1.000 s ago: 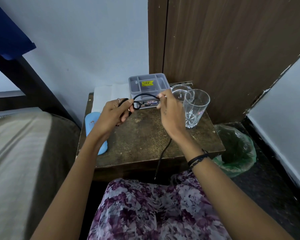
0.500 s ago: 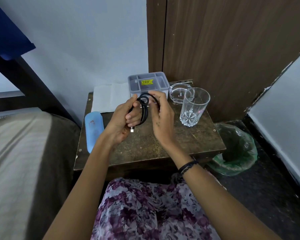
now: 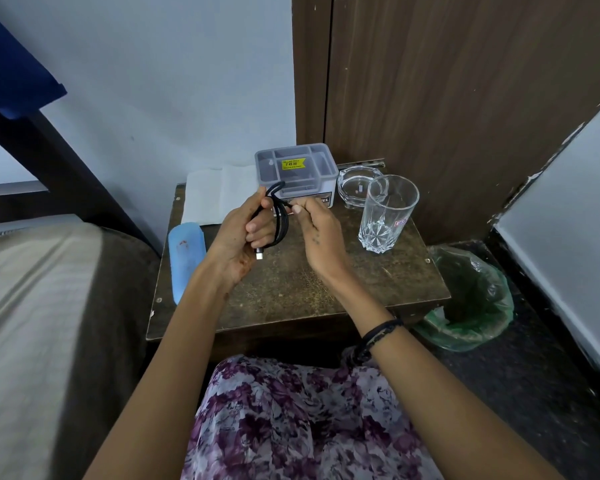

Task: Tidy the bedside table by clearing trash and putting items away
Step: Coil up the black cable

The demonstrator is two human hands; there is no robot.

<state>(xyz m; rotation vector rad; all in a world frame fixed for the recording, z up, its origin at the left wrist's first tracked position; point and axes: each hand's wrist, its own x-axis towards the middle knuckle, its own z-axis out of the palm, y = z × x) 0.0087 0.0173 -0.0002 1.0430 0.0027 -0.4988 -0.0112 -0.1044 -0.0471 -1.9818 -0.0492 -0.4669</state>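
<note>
A black charging cable (image 3: 280, 221) is wound into a small coil above the brown bedside table (image 3: 326, 289). My left hand (image 3: 243, 233) grips the coil, and the silver plug hangs out below its fingers. My right hand (image 3: 317, 233) pinches the cable's other end beside the coil. Behind the hands stands a grey plastic organiser box (image 3: 297, 169) with a yellow price sticker. A clear drinking glass (image 3: 387, 213) stands upright on the right of the table, with a glass ashtray (image 3: 355, 183) behind it.
A blue oblong case (image 3: 184, 258) lies along the table's left edge, and white paper (image 3: 219, 195) lies at the back left. A bin lined with a green bag (image 3: 471, 299) sits on the floor to the right. A bed runs along the left.
The cable hung loose over the table's front edge a second ago. It has since been wound into a tight coil in my left hand, and both hands have moved closer together.
</note>
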